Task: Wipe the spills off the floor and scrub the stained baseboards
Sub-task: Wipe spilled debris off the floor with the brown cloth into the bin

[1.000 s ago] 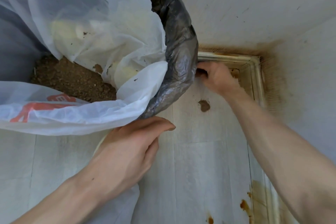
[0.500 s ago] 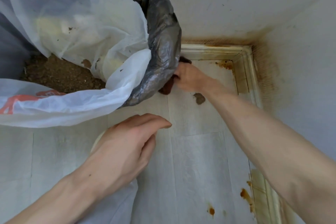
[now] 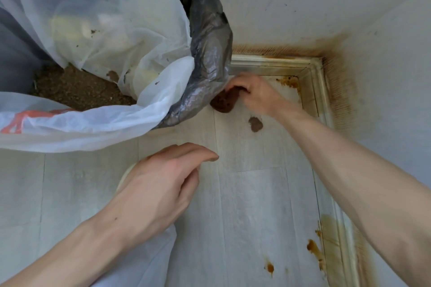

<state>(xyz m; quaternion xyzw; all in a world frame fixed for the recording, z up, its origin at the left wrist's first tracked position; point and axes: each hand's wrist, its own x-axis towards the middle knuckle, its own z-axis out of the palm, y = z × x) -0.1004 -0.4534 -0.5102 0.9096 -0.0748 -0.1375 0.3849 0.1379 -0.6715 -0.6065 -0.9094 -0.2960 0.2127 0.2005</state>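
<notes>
My right hand (image 3: 258, 94) grips a dark brown soiled pad (image 3: 224, 101) low over the pale plank floor (image 3: 251, 205), right beside the black bag's rim. A brown blob (image 3: 255, 124) lies on the floor just below that hand. Orange-brown stains mark the white baseboard (image 3: 279, 64) in the corner, the floor beside it (image 3: 289, 82), and the right baseboard and floor lower down (image 3: 313, 248). My left hand (image 3: 163, 184) hovers with fingers loosely curled and holds nothing; a pale round thing is partly hidden under it.
A black rubbish bag (image 3: 210, 49) lined with white translucent plastic (image 3: 112, 37) fills the upper left, brown crumbly dirt (image 3: 77, 88) inside it. White plastic sheet (image 3: 140, 263) lies on the floor under my left forearm. Stained walls (image 3: 382, 105) close off the back and right.
My right hand drew back from the corner baseboard towards the bag's rim, and the brown pad in it came into view. My left hand let go of the bag's edge and dropped slightly.
</notes>
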